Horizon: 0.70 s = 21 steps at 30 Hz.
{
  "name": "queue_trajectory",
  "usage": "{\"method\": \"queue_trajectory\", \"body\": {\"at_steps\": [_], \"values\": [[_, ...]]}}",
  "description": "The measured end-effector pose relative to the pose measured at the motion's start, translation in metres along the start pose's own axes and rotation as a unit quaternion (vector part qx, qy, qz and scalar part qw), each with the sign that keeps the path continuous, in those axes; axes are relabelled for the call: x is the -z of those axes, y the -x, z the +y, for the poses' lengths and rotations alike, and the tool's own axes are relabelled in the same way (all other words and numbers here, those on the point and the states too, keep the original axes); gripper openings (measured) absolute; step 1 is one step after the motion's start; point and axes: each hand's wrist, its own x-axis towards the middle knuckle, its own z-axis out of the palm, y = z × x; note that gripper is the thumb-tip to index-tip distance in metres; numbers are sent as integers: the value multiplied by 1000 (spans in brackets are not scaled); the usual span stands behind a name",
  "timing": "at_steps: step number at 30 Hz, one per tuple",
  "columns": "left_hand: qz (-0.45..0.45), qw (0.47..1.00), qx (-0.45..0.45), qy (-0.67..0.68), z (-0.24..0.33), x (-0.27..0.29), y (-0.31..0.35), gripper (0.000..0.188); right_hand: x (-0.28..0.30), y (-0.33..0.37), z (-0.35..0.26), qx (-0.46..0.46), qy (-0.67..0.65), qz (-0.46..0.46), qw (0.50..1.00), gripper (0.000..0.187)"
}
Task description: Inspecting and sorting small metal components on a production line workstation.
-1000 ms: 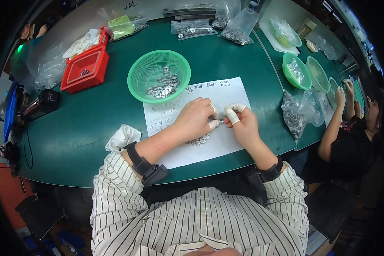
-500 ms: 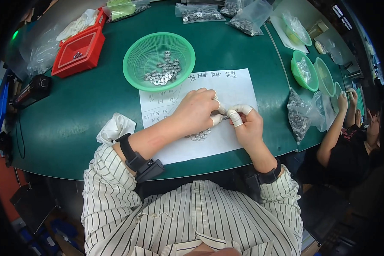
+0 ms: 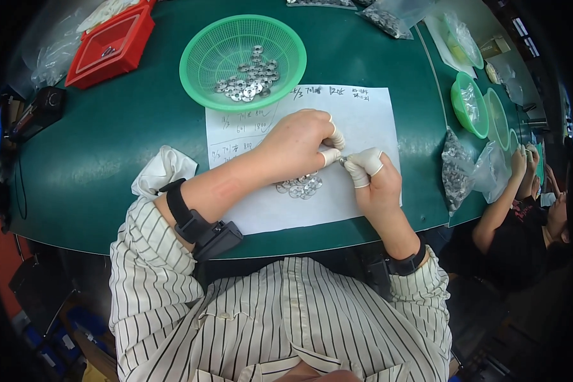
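Over a white paper sheet [image 3: 365,118], my left hand [image 3: 304,139] and my right hand [image 3: 377,179] meet fingertip to fingertip. White finger cots cover several fingertips. Both hands are closed in a pinch on one small metal disc [image 3: 342,160], mostly hidden by the fingers. Just below my left hand, a loose pile of flat metal discs [image 3: 300,186] lies on the paper. Beyond the hands, a green mesh basket [image 3: 191,83] overlaps the paper's top edge and contains more shiny discs [image 3: 248,83] with centre holes.
A red tray [image 3: 83,76] stands at the far left, beside a black device [image 3: 39,114]. A white cloth [image 3: 165,170] lies by my left forearm. To the right are a bag of metal parts [image 3: 455,172] and green bowls [image 3: 470,105]. Another person [image 3: 522,219] works at the right.
The view has shifted, so the basket and tray sit higher in the picture. My hands remain pinched together over the paper, the fingers slightly rearranged, and more of the disc pile shows.
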Motion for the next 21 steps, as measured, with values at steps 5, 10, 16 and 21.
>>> {"method": "queue_trajectory", "body": {"at_steps": [5,10,16,21], "values": [[3,1000,-2,-5,-1,1,1,13,0,-2,2,-36,-13,-2,999,7],[3,1000,9,10,-1,-1,1,13,1,0,3,-20,0,-11,1000,6],[11,1000,4,29,-5,-3,1,15,-1,-1,2,10,18,-5,1000,6],[-17,998,-25,-55,2,0,1,14,-1,0,-1,7,22,3,1000,6]]}}
